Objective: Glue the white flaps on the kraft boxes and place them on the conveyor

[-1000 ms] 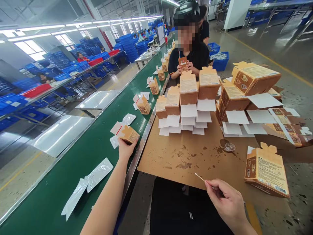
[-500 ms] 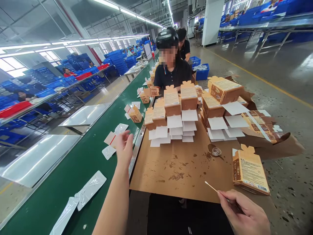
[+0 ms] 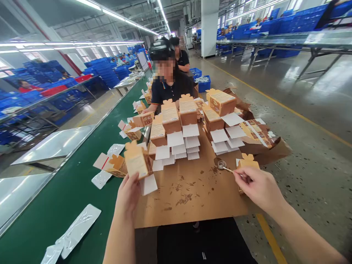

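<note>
My left hand (image 3: 129,192) grips a brown-and-cream cardboard box (image 3: 136,161) near the belt's edge. The box is slightly blurred, with a scalloped tab standing up and a white flap hanging at its lower side. Between the thumb and fingers of my right hand (image 3: 254,181) is a thin cotton swab (image 3: 228,170). Its far tip is at a small clear round dish (image 3: 221,164) on the brown board; whether it touches liquid I cannot tell. Another box (image 3: 248,160) stands just behind my right hand, partly hidden by it.
Stacked boxes (image 3: 169,115) with white flaps fill the board's (image 3: 192,209) far side. On the green belt (image 3: 79,183) lie an open box (image 3: 118,165) and plastic-wrapped white packets (image 3: 81,227). A co-worker (image 3: 170,90) sits across, one hand near a box.
My left hand has closed on a box and brought it to the belt's edge. My right hand has moved forward, carrying the cotton swab to the dish. The view has turned right.
</note>
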Tool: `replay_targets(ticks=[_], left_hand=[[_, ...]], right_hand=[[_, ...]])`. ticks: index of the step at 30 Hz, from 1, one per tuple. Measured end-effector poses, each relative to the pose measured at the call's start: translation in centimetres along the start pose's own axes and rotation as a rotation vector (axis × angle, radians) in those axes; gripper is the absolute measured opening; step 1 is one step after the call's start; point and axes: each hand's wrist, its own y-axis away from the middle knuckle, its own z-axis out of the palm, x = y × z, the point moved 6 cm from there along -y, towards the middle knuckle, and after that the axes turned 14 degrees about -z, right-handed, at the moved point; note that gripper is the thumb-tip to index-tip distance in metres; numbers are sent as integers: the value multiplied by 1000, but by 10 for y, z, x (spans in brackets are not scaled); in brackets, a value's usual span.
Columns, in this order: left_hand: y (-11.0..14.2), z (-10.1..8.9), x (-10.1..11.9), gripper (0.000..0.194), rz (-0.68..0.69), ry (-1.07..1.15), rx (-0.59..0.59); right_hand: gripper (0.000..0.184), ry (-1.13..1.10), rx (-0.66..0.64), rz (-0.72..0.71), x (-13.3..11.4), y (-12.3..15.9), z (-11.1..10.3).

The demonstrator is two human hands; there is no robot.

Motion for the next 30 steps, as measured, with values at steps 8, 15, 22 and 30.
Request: replay_targets(ticks=[8, 15, 22, 30], left_hand=[[70, 2, -106, 85, -193, 102, -141], [75, 33, -101, 85, -78, 28, -160], [83, 34, -107, 88, -58, -14, -141], [69, 27, -122, 97, -24, -103, -138]], right_hand=[[29, 162, -515, 144, 37, -61, 49], [31, 152, -466, 139, 36, -47, 35], [29, -369, -88, -109, -72, 39, 98], [34, -404, -88, -159, -116, 55, 169]])
